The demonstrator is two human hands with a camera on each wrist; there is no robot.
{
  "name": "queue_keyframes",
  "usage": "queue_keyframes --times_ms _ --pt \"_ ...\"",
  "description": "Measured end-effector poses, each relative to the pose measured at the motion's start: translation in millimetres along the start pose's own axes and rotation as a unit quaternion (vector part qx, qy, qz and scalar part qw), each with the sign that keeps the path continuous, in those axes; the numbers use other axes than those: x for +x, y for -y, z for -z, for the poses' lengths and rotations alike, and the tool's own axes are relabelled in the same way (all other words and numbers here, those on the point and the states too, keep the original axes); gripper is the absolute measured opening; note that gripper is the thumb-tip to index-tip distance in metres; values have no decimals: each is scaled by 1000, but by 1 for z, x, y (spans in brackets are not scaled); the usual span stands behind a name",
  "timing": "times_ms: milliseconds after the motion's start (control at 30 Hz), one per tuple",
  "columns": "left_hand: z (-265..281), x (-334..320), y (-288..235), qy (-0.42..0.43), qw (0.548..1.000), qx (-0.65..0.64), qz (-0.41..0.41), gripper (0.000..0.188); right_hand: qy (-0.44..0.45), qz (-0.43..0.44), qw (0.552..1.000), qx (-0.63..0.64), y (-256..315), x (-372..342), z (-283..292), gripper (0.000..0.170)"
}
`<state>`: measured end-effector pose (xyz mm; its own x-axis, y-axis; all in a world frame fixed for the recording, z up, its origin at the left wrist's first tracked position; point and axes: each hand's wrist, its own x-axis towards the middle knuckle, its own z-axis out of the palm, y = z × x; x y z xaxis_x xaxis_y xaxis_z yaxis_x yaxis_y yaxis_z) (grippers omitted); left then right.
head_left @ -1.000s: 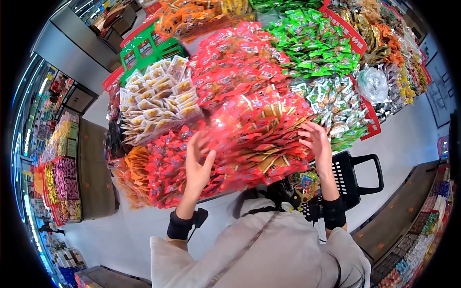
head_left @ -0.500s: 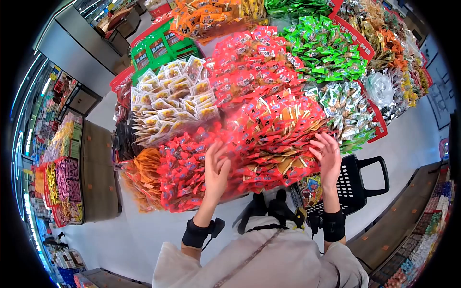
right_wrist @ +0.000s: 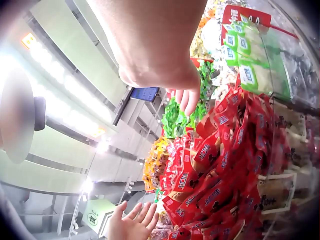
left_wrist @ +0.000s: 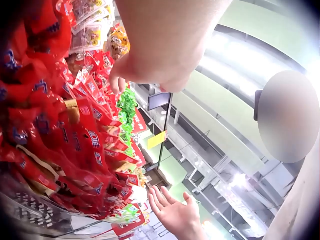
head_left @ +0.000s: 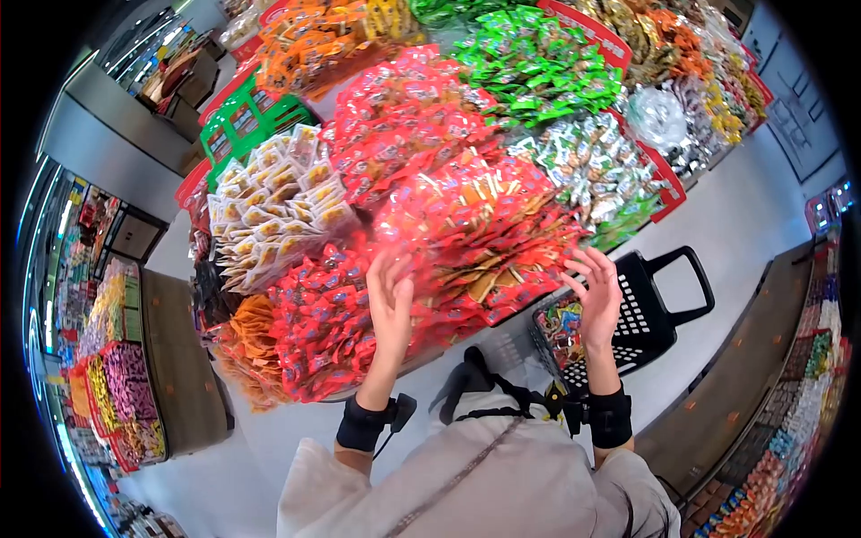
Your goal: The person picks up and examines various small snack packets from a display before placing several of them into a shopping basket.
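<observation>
My left hand (head_left: pixel 390 300) is held over the front of a heap of red snack packets (head_left: pixel 475 193), its fingers loosely bent and holding nothing. Level with it, my right hand (head_left: pixel 596 300) hovers by the heap's right front corner, fingers spread and slightly curved. The two hands stand well apart, with red packets between them. In the left wrist view the packets (left_wrist: pixel 75 145) are stacked in tight rows, and my right hand (left_wrist: pixel 175 215) shows its palm. From the right wrist, my left hand (right_wrist: pixel 134 222) appears beside the red packets (right_wrist: pixel 220 155), also empty.
White packets (head_left: pixel 273 206) and orange packets (head_left: pixel 256 327) lie left of the red heap. Green packets (head_left: pixel 538 67) and silvery-green ones (head_left: pixel 592 170) lie to its right. A black shopping basket (head_left: pixel 650 305) with colourful packets inside stands below my right hand. Another display (head_left: pixel 184 350) is at left.
Both hands have drawn back slightly toward the stall's front edge, still empty. My head view has swung, and more of the basket shows beside my right arm. The packets look unchanged.
</observation>
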<state>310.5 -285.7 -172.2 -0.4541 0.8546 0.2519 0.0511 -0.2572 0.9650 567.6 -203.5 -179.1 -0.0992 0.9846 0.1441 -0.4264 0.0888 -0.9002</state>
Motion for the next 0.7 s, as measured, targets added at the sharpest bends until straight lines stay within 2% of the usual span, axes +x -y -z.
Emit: queue_keyframes --times_ms 133,333,467,600,700 --pt "-34 -6 -1 20 999 7 -32 46 -35 -6 999 3 2 -15 38 49" --pt "-91 -24 -8 66 996 -61 -17 47 -111 -21 994 6 8 -47 103 48" --pt "-127 -39 9 104 993 -44 -34 43 -154 -34 987 -3 16 -71 142 47" --pt "-164 -64 17 157 986 -55 28 44 -177 -40 983 -1 30 -96 174 46" --pt "-189 -85 25 173 981 -72 44 45 -193 -45 980 -14 41 -116 199 46"
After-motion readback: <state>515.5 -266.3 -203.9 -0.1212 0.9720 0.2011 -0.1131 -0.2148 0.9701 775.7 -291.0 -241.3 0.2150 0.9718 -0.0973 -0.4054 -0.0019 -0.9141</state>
